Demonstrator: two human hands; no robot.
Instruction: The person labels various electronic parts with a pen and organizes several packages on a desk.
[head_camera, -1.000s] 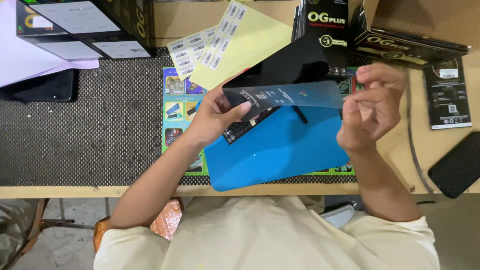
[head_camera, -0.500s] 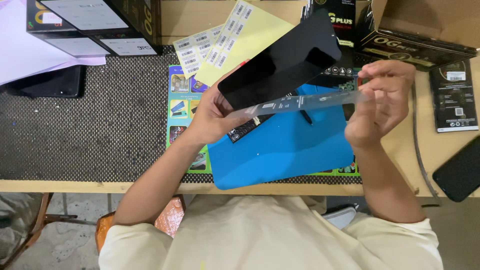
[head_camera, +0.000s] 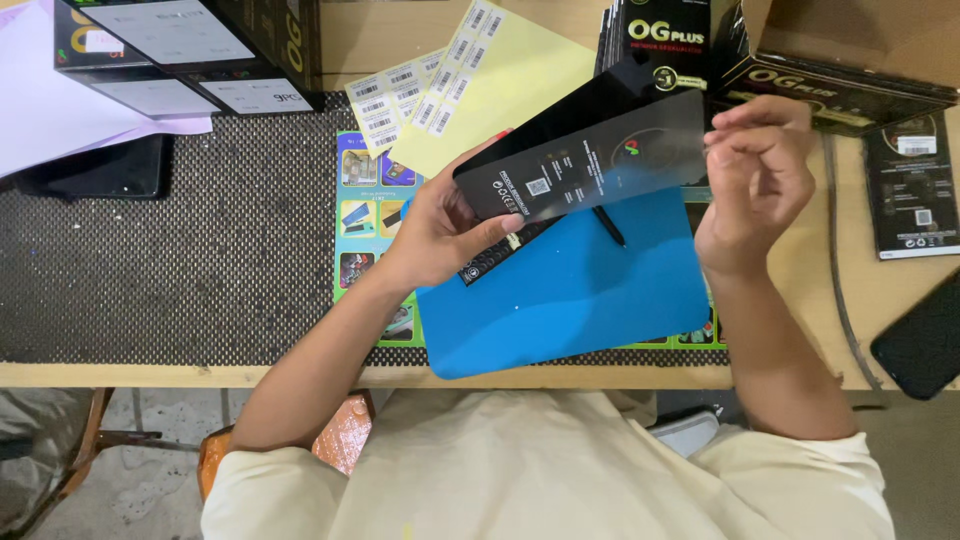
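Note:
My left hand (head_camera: 445, 225) grips the lower left corner of a black phone (head_camera: 570, 105) held tilted above a blue mat (head_camera: 570, 290). A thin see-through film with small printed marks (head_camera: 610, 160) lies over the phone's face. My right hand (head_camera: 755, 175) pinches the right edge of that film with fingertips. A black pen-like stick (head_camera: 608, 226) lies on the blue mat under the phone.
A yellow sheet of barcode stickers (head_camera: 470, 80) lies at the back. Black boxes (head_camera: 190, 45) stand back left, more black packs (head_camera: 660, 35) and an open carton (head_camera: 850, 50) back right. A dark phone (head_camera: 925, 340) lies at the right edge, a flat black pack (head_camera: 915, 185) beside it.
The film has come down from a flat, edge-on pose below the phone onto the phone's face. Both hands rose slightly and the phone tilted more toward me.

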